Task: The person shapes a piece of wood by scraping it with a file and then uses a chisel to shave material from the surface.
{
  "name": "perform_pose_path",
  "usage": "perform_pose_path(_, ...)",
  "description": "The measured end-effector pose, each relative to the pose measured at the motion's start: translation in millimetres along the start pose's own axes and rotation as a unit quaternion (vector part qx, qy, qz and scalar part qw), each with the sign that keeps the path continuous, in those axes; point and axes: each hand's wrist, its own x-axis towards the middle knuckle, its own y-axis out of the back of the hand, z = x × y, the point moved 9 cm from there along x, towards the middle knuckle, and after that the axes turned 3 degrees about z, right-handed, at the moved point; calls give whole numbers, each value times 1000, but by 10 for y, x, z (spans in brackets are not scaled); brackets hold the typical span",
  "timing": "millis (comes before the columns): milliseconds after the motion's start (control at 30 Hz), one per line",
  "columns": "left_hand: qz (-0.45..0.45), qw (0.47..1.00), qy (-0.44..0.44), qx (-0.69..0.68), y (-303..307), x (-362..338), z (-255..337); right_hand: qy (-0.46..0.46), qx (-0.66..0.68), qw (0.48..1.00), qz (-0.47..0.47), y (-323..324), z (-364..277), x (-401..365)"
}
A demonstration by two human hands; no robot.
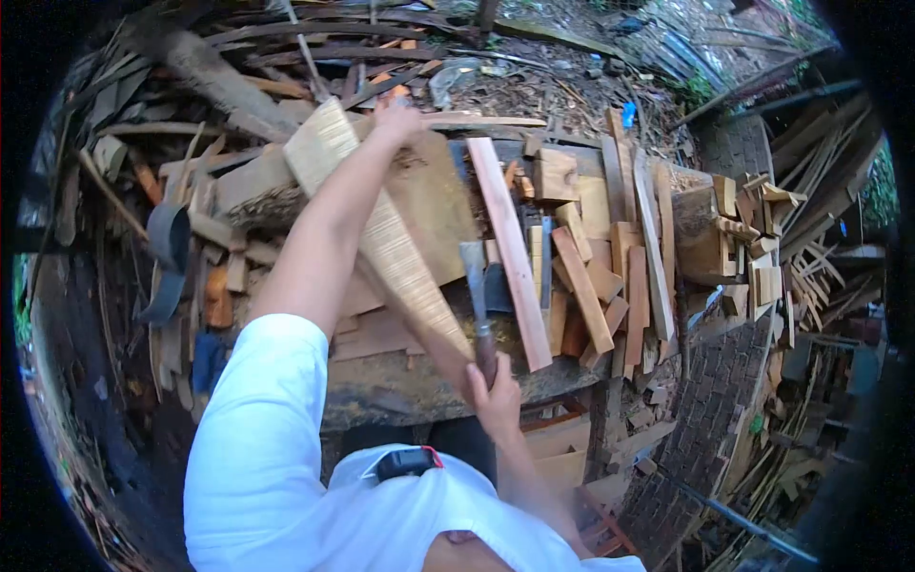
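Observation:
My right hand [498, 402] is closed around the dark handle of a chisel [475, 276], whose flat metal blade points away from me. Right beside that hand is the near end of a long, thick plank [396, 243], its pale top crossed by many fine ridges. The plank slants from the upper left down towards me. My left hand [398, 119] reaches past its far part to the back of the bench, under my outstretched forearm. Its fingers are small and blurred at the back edge, and I cannot tell what they hold. A wide flat board [429, 210] lies beneath.
A pinkish wood strip [510, 253] lies right of the chisel, with several offcuts and a square block [556, 175] beyond it. Stacked wood blocks [710, 229] stand farther right. Scrap wood [315, 38] lies behind the bench; a dark curved strip [169, 253] is at left.

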Motion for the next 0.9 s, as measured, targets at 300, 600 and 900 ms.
perform_pose_path(300,103,988,8,111,-12,-164,219,5,27,999,-19,64,-30,-22)
perform_pose_path(600,-109,982,-131,82,-456,-1017,1680,-46,15,997,55,431,553,-492)
perform_pose_path(900,-171,942,-221,184,-713,-1874,2331,-39,21,997,70,470,809,-877)
